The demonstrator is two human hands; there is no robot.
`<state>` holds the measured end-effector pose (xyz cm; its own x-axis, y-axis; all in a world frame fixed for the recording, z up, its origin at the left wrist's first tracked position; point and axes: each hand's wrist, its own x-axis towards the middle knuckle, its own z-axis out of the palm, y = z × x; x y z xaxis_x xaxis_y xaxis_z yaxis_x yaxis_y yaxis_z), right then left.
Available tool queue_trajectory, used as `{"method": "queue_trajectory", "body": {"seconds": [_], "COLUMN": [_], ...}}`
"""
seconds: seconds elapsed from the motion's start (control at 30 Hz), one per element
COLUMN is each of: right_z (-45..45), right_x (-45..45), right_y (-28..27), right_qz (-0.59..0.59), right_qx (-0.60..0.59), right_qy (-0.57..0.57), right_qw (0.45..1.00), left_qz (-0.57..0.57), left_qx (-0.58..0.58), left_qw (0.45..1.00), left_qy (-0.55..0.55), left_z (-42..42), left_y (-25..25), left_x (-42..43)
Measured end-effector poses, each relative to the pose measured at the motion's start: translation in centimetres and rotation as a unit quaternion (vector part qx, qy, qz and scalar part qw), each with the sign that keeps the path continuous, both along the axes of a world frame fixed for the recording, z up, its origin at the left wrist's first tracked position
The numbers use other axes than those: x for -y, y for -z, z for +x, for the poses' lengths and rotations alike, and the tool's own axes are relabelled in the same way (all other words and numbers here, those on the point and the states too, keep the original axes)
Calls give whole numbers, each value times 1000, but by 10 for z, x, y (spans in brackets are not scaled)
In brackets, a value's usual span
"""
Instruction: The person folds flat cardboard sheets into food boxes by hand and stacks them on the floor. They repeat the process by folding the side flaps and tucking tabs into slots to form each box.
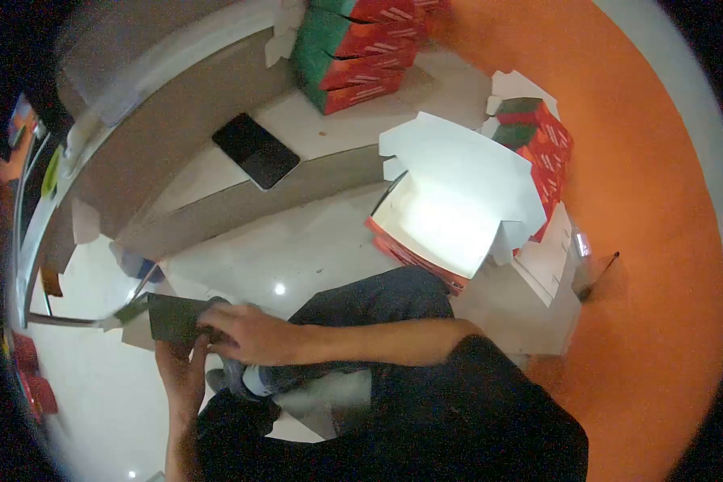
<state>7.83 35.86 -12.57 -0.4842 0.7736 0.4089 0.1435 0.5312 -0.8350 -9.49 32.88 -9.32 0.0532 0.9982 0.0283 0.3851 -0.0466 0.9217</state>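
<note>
My left hand [181,361] comes up from the bottom left, its fingers closed on the lower edge of a small dark green and pale carton [173,317]. From the right, my right hand [237,331] reaches across my lap with bent fingers pressed on the carton's right side. Blur hides the exact fingertip contact. An open box [442,217] with a white inside and red outer walls stands beyond my knee, its lid flap raised.
A black phone [257,151] lies on a pale ledge. Stacked red and green cartons [369,56] stand at the top, with more red cartons [548,153] behind the open box. Flat cardboard [522,309] lies near the orange floor [651,241].
</note>
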Motion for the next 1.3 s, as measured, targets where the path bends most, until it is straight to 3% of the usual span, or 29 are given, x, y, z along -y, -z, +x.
{"method": "queue_trajectory", "body": {"seconds": [0.03,0.13,0.17,0.27,0.47,0.5,0.53,0.67,0.73,0.77,0.93,1.03,1.13,1.3], "right_z": [-1,7,12,19,20,17,19,8,3,0,-5,0,9,18], "right_x": [1,-3,-5,-10,-10,-11,-8,6,11,12,20,20,19,7], "right_y": [1,-18,-26,-35,-39,-29,-32,-44,-46,-45,-43,-59,-66,-63], "right_qz": [13,93,128,248,212,194,168,159,20,22,50,147,123,88], "right_qx": [-8,17,34,36,88,65,116,35,22,25,-18,33,103,110], "right_qy": [-6,16,29,35,-36,-44,-69,-45,-41,-20,124,128,13,-84], "right_qw": [1000,995,991,967,973,978,977,986,999,999,991,980,987,987], "left_qz": [57,-8,-33,7,-2,-66,-131,-53,-90,-104,-45,-53,-44,-40], "left_qx": [6,19,-107,-301,-349,-337,-315,-100,0,55,22,1,-23,-59], "left_qw": [997,1000,993,943,929,927,923,991,996,993,997,995,994,992], "left_qy": [44,7,29,141,125,153,178,70,17,-3,58,84,99,106], "left_z": [-6,-5,-7,-6,4,-3,-12,-42,-42,-43,-47,-39,-33,-27], "left_y": [4,-11,-21,-43,-81,-86,-87,-82,-76,-73,-70,-80,-79,-85], "left_x": [-7,-5,0,23,58,56,56,62,56,53,53,49,48,44]}}
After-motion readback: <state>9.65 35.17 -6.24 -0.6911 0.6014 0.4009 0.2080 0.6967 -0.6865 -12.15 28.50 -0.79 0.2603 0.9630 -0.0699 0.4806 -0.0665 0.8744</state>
